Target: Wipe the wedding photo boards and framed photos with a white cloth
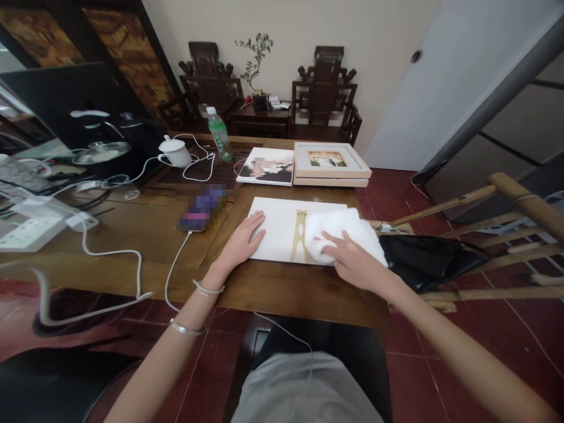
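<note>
A white flat panel point(277, 226) with a tan stand strip point(300, 235) on its back lies face down on the wooden table point(282, 288). My left hand point(242, 238) rests flat on the panel's left edge, fingers stretched out. My right hand point(350, 258) presses a white cloth point(348, 229) onto the panel's right part, fingers curled over the cloth.
Behind the panel lie a photo print point(268, 166) and stacked light-wood picture frames point(330, 164). A phone point(200, 208) on a white cable, a green bottle point(219, 135), a white teapot point(175, 151) and power strips point(39, 226) stand left. A black bag point(423, 258) lies right.
</note>
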Tool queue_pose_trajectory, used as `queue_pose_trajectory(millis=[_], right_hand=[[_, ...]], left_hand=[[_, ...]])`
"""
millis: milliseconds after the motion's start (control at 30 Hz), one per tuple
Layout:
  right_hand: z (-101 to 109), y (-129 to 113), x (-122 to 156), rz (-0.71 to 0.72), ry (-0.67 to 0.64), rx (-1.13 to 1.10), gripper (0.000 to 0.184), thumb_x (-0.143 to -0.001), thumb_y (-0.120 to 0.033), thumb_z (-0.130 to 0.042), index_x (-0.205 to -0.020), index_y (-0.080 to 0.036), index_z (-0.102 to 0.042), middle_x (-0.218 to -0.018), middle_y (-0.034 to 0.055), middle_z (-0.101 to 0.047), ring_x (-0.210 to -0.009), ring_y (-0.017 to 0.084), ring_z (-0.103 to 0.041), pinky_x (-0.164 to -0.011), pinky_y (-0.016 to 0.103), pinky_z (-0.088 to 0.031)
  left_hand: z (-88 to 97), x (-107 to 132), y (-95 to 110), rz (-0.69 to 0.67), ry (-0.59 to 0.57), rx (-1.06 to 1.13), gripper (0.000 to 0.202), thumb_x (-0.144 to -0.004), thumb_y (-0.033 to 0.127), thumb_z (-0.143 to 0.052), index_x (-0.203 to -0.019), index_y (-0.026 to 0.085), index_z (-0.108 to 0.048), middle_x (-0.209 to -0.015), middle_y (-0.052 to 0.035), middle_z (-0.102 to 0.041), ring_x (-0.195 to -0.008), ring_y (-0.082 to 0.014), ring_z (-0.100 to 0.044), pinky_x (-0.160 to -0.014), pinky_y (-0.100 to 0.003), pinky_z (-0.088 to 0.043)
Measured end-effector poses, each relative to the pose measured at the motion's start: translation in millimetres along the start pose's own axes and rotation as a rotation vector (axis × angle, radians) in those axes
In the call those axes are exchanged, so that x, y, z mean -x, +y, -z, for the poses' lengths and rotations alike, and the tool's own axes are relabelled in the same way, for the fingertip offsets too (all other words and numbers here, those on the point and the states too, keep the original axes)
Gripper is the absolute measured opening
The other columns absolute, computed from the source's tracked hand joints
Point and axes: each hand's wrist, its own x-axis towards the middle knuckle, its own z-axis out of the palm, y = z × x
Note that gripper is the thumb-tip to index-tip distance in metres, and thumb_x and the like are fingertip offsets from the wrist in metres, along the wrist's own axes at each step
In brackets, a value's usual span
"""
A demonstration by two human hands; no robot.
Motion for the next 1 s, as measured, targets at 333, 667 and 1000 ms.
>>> queue_pose_trajectory(millis=[333, 667, 1000], right_hand=[[-6.2, 20.4, -102.6, -0.194, 0.155, -0.014, 0.052, -0.078, 0.002, -0.034, -0.125, -0.011, -0.053, -0.138, 0.0201, -0.051, -0.142, 0.035, -0.026, -0.105, 0.072, -0.020], [-30.4, -57.1, -50.7, -0.003, 0.000, 0.158, 0.045, -0.085, -0.002, -0.038, -0.123, -0.013, -0.060, -0.155, 0.0178, -0.029, -0.144, 0.040, -0.012, -0.108, 0.073, -0.014], [-33.9, -92.7, -13.2, 0.077, -0.044, 0.091, 0.037, -0.087, -0.006, -0.039, -0.111, -0.014, -0.066, -0.152, 0.0180, -0.035, -0.142, 0.042, -0.019, -0.105, 0.076, -0.017]], left_hand=[[-0.5, 0.2, -0.6, -0.002, 0.013, 0.012, 0.051, -0.094, 0.039, -0.043, -0.132, 0.007, -0.054, -0.143, -0.0184, -0.048, -0.137, -0.0271, -0.041, -0.116, -0.046, -0.030], [-1.1, -0.5, -0.4, -0.008, 0.010, 0.009, 0.051, -0.094, 0.038, -0.042, -0.133, 0.006, -0.053, -0.143, -0.0190, -0.047, -0.138, -0.0273, -0.039, -0.116, -0.047, -0.029], [-0.2, -0.4, -0.7, -0.008, 0.003, 0.008, 0.051, -0.094, 0.038, -0.043, -0.132, 0.006, -0.054, -0.143, -0.0190, -0.047, -0.138, -0.0278, -0.039, -0.116, -0.047, -0.029]])
